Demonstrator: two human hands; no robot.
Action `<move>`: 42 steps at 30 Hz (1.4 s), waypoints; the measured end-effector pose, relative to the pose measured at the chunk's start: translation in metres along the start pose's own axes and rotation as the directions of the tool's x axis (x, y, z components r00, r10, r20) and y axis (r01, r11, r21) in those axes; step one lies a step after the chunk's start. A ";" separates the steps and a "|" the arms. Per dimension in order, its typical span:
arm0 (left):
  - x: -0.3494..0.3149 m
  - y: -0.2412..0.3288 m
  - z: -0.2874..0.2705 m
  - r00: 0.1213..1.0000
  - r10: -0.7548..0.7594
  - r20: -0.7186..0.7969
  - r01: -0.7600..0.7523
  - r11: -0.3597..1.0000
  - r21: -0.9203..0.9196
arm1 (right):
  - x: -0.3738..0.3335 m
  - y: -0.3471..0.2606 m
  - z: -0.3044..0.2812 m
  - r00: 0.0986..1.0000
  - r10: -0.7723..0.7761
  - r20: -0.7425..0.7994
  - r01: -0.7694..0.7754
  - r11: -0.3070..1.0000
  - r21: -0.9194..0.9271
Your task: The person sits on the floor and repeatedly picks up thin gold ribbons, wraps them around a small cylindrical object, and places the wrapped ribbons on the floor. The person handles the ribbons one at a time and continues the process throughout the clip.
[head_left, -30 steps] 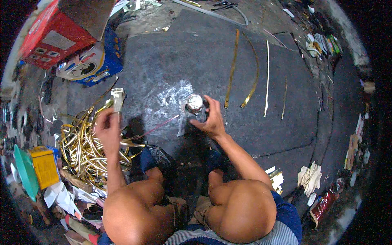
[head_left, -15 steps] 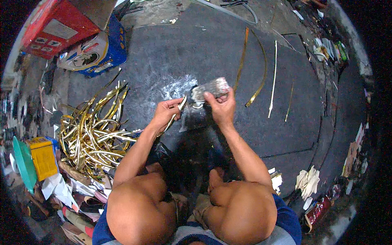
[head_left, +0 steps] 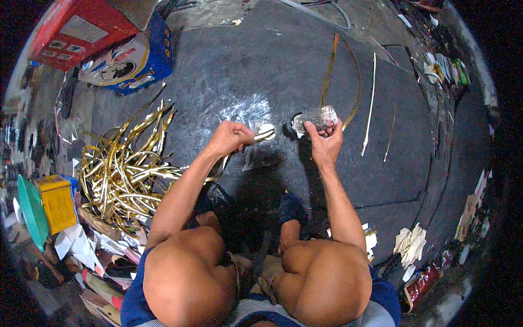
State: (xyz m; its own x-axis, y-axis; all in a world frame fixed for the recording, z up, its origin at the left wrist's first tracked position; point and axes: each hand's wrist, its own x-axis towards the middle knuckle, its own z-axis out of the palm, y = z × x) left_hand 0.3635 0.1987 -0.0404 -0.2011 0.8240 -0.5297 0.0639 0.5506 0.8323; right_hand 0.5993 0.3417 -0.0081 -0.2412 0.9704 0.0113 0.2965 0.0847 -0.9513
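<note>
My left hand point(head_left: 231, 137) pinches a narrow gold strip point(head_left: 263, 135) near its end. The strip's tip sticks out to the right over a small white round patch point(head_left: 267, 129) on the dark mat; the rest trails down past my wrist. My right hand point(head_left: 326, 146) grips a dirty grey can-like cylinder point(head_left: 316, 120) with a red and white end, tilted on its side above the mat. The cylinder's left end is whitish; its exact kind I cannot make out. A tangled heap of shiny gold strips point(head_left: 128, 169) lies left of my left arm.
Separate strips, including a pale one point(head_left: 369, 106), lie on the mat point(head_left: 397, 180) at right. A blue box point(head_left: 155, 60) and a red box point(head_left: 81, 32) stand far left. Near left are a yellow tin point(head_left: 57, 204), a green lid-like disc point(head_left: 31, 210) and paper scraps point(head_left: 79, 245).
My right hand has carried the cylinder to the right, away from the strip. My left hand has shifted slightly right and turned, bringing the strip's tip over the white patch.
</note>
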 end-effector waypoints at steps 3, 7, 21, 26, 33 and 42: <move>0.024 -0.029 0.001 0.970 0.188 -0.152 -0.175 0.980 0.097 | -0.009 -0.018 0.022 0.995 -0.019 0.096 0.011 0.996 0.090; 0.037 -0.015 0.014 0.980 0.132 -0.152 -0.102 0.977 0.189 | -0.022 -0.020 0.047 0.965 -0.035 0.260 0.073 0.987 -0.141; 0.010 0.009 0.040 0.764 0.631 -0.135 -0.599 0.771 0.213 | -0.014 0.045 0.050 0.940 0.081 0.332 -0.011 0.978 -0.209; 0.018 0.005 0.039 0.779 0.620 -0.092 -0.571 0.762 0.305 | 0.008 0.086 0.067 0.862 0.376 0.339 -0.329 0.925 -0.189; 0.018 0.011 0.042 0.760 0.647 -0.064 -0.588 0.727 0.355 | 0.016 0.056 0.050 0.727 0.582 0.364 -0.666 0.725 0.173; 0.017 -0.011 0.028 0.704 0.703 -0.099 -0.616 0.674 0.408 | 0.022 -0.181 -0.091 0.955 0.053 0.292 -0.257 0.643 0.722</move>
State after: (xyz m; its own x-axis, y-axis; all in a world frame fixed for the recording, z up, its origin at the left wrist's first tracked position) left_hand 0.3869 0.2106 -0.0638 -0.1933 0.9543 0.2281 0.5655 -0.0816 0.8207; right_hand 0.6246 0.3679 0.1929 -0.4848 0.8650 -0.1298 -0.4144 -0.3578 -0.8368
